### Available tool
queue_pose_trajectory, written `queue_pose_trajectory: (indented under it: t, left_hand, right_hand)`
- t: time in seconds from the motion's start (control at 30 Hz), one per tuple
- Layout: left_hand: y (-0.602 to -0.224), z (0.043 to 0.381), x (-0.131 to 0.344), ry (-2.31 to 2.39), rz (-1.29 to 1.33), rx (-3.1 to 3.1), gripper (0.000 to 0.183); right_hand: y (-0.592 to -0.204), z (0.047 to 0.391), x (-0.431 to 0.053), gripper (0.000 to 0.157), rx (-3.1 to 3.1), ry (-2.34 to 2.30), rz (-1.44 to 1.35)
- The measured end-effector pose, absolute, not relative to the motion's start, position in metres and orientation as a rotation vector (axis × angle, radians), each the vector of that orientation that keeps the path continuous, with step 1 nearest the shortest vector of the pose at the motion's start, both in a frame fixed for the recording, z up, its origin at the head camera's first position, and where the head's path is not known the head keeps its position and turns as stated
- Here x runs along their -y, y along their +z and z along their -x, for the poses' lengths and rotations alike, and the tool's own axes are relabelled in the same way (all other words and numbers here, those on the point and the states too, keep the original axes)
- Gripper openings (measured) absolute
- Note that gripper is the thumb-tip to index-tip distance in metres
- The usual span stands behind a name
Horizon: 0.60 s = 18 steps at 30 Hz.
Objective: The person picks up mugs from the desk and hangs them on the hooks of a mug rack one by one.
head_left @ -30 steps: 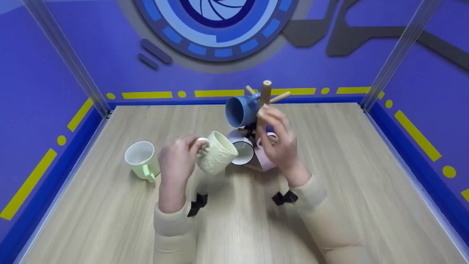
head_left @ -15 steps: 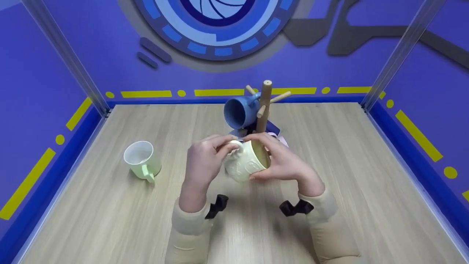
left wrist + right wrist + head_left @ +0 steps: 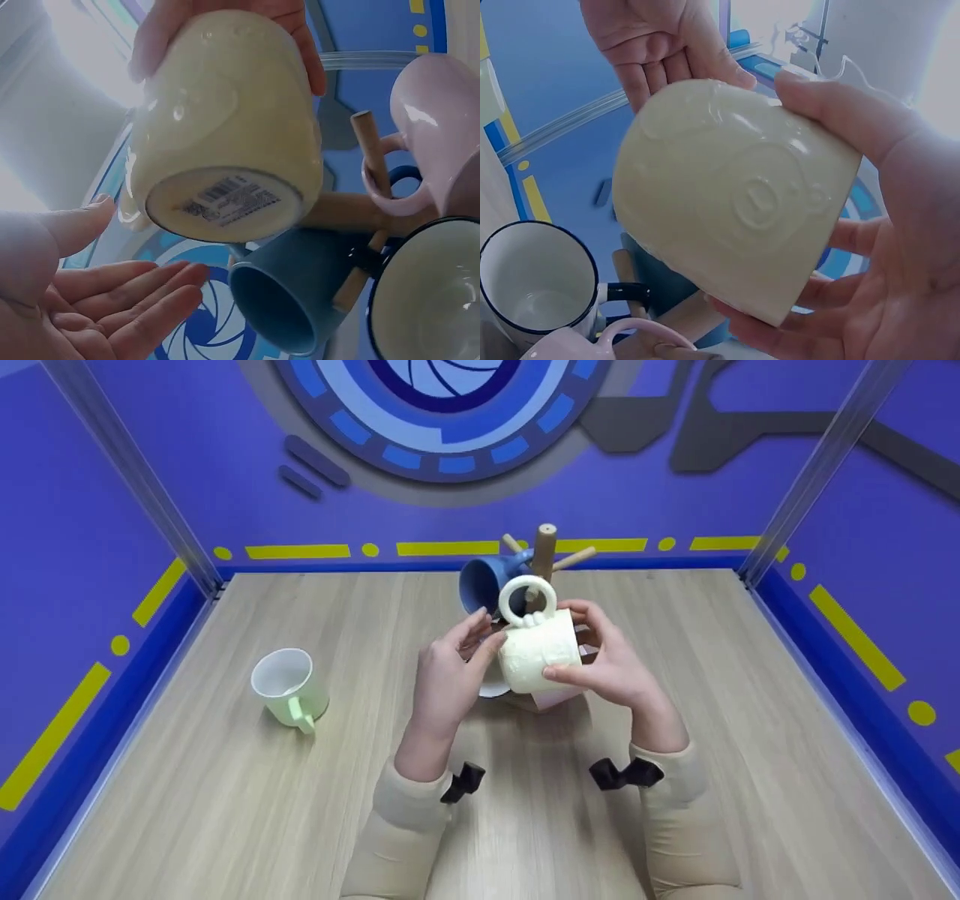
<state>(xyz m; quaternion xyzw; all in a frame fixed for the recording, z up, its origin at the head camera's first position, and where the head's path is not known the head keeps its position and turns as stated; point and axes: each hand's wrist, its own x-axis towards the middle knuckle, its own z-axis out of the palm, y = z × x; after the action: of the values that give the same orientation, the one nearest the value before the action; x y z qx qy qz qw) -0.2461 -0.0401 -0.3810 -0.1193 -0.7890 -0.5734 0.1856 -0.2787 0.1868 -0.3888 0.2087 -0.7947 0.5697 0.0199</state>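
My right hand (image 3: 619, 664) grips a cream mug (image 3: 541, 658) by its rim end, thumb in front and fingers behind. The mug lies sideways in the air, its ring handle (image 3: 504, 598) uppermost and its mouth turned to the right. Beside its base is my left hand (image 3: 451, 679), fingers extended and apart from the mug in the left wrist view. Behind the hands rises a wooden mug tree (image 3: 545, 547). On it hang a blue mug (image 3: 281, 289), a pink mug (image 3: 439, 105) and a white mug with a dark rim (image 3: 427, 292).
A pale green mug (image 3: 294, 690) stands upright on the left of the wooden table (image 3: 187, 780). Bare pegs (image 3: 574, 558) stick out near the top of the tree. Blue panels (image 3: 420, 525) enclose the table at the back and sides.
The cream mug has moved right and turned handle-up. The left hand held its handle earlier and has let go. The right hand came from the tree's post and took the mug's rim end.
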Motion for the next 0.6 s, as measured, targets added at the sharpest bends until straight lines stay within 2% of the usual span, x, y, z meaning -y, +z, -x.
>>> queue_pose_trajectory:
  t: [0.27, 0.6]
  left_hand:
    - [-0.388, 0.255, 0.029, -1.638, 0.319, 2.361, 0.047]
    - [-0.397, 0.263, 0.027, -1.636, 0.276, 2.37, 0.044]
  right_hand:
    - [-0.396, 0.29, -0.183, 0.072, 2.494, 1.826, -0.458]
    - [-0.4, 0.293, -0.179, 0.074, 2.593, 1.656, -0.348]
